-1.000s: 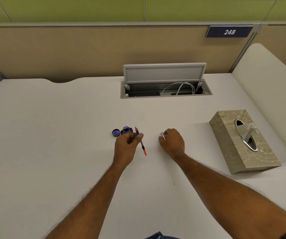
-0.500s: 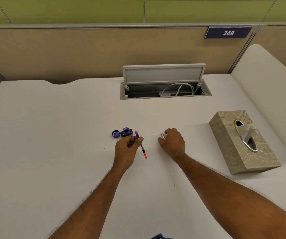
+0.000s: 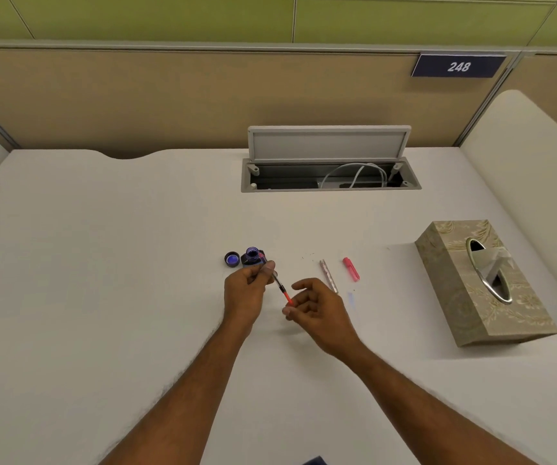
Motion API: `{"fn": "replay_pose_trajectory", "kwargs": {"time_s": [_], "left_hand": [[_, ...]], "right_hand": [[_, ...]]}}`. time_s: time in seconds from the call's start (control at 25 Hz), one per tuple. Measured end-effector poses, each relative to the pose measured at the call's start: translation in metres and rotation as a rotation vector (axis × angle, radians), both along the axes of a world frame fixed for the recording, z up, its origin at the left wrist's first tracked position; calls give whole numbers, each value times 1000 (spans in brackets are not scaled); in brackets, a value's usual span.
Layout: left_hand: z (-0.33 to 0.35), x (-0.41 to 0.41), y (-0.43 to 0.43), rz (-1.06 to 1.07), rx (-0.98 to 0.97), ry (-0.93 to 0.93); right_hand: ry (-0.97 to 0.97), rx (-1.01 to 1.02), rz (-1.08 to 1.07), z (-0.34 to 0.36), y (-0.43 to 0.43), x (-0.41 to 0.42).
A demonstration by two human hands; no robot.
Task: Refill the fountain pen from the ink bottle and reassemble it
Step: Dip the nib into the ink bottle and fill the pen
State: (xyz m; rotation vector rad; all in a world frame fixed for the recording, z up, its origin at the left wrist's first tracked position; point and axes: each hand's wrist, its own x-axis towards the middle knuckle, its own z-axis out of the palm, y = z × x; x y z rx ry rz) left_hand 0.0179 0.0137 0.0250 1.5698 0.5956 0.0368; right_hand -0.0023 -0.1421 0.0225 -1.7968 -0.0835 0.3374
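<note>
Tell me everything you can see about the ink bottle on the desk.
The ink bottle is small, dark and glassy-looking, standing upright and open on the white desk, with blue-violet ink visible at its mouth. Its round cap lies just left of it, inside facing up. The pen section, held in the left hand, angles toward its right side.

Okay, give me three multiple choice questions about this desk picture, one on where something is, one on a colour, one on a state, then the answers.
1. Where does the loose bottle cap lie?
A. left of the ink bottle
B. on the tissue box
C. in the cable hatch

2. What colour is the pen cap on the desk?
A. green
B. red-pink
C. black

3. What state is the ink bottle in?
A. capped
B. tipped over
C. open and upright

Answers:
1 A, it sits beside the bottle's left side.
2 B, it shows red-pink right of the pen barrel.
3 C, its mouth is bare, while the left hand holds the pen section in its grip.
</note>
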Motion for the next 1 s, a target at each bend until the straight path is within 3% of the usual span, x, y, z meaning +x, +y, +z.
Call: {"fn": "replay_pose_trajectory", "kwargs": {"time_s": [0.2, 0.32, 0.56, 0.76, 0.88, 1.0], "left_hand": [[4, 2, 2, 53, -152, 28], [7, 6, 2, -40, -151, 29], [7, -7, 15, -389, 289, -45], [16, 5, 52, -280, 655, -321], [27, 28, 78, -196, 682, -406], [30, 46, 92, -195, 700, -351]], "right_hand": [[-163, -60, -107, 1, 10, 5], [-245, -67, -159, 6, 12, 11], [-246, -75, -256, 19, 12, 39], [-310, -247, -162, 25, 11, 64], [-367, -320, -90, 27, 13, 71], [-389, -364, -25, 31, 15, 77]]}}
